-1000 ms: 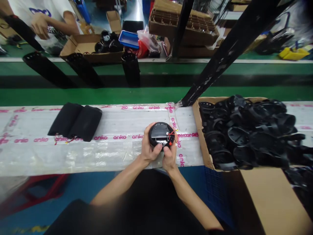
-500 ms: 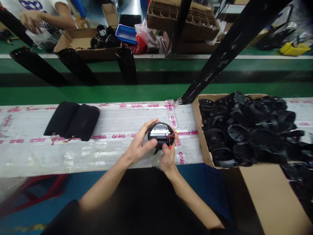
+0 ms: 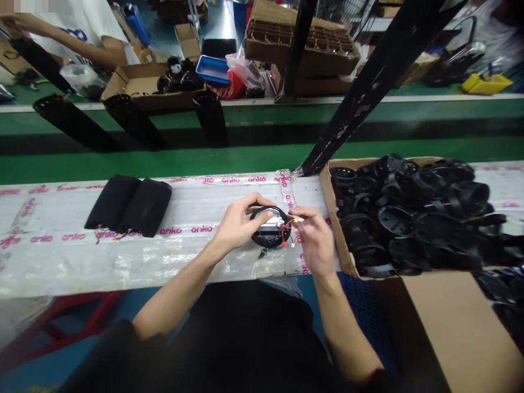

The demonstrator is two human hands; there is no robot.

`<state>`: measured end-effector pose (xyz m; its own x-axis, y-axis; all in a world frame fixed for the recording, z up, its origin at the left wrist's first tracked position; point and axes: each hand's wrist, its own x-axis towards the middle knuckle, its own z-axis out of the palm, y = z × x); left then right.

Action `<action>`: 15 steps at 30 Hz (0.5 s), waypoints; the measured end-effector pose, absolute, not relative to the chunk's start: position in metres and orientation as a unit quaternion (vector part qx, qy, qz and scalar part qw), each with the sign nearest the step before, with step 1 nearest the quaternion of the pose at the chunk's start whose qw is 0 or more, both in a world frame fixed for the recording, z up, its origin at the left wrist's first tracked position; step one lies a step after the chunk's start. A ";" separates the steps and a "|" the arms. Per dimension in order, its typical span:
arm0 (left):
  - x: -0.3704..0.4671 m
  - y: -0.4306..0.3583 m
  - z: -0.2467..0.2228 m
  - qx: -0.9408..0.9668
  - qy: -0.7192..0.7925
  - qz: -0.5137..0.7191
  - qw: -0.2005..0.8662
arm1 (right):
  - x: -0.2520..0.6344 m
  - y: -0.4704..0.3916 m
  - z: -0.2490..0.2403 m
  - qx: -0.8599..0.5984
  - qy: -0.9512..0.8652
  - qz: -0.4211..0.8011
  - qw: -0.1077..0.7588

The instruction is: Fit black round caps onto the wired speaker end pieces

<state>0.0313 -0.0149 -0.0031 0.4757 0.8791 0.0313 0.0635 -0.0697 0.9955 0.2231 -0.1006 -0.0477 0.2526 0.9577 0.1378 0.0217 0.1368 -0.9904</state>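
Observation:
A round black plastic housing [image 3: 268,238] with a shiny inner face sits on the bench in front of me. My left hand [image 3: 240,222] is closed on its left side, thumb over the shiny face and fingers around the far rim. Thin red, yellow and dark wires with small plugs come out of the housing's right side. My right hand [image 3: 316,237], slightly blurred, pinches the end of the wires [image 3: 295,220] just right of the housing. On the left lie two black cloth-covered cylinders [image 3: 141,207], side by side, with short wires at their near ends.
To the right, a cardboard box [image 3: 341,248] is full of black plastic housings. A black post [image 3: 347,117] slants up behind the bench [image 3: 196,256]. Across the green belt, black tubes [image 3: 210,117], a blue tray [image 3: 213,70] and a person's arm [image 3: 77,46] are visible.
My right hand has left the housing's near right edge and moved right to the wires. My left hand stays on the housing, its thumb now higher on the shiny face.

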 end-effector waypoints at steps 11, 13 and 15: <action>0.033 -0.012 -0.012 0.671 0.386 0.379 0.507 | 0.248 -0.025 0.046 -0.568 -0.672 0.441 0.180; 0.033 -0.013 -0.011 0.685 0.390 0.381 0.483 | 0.246 -0.024 0.051 -0.567 -0.698 0.405 0.168; 0.032 -0.013 -0.009 0.698 0.394 0.383 0.460 | 0.244 -0.027 0.053 -0.572 -0.716 0.361 0.172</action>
<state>0.0318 -0.0131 -0.0092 0.3970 0.9015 0.1724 0.1981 -0.2675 0.9430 0.2436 -0.0269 0.0530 -0.2866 0.9435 -0.1662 0.6946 0.0851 -0.7144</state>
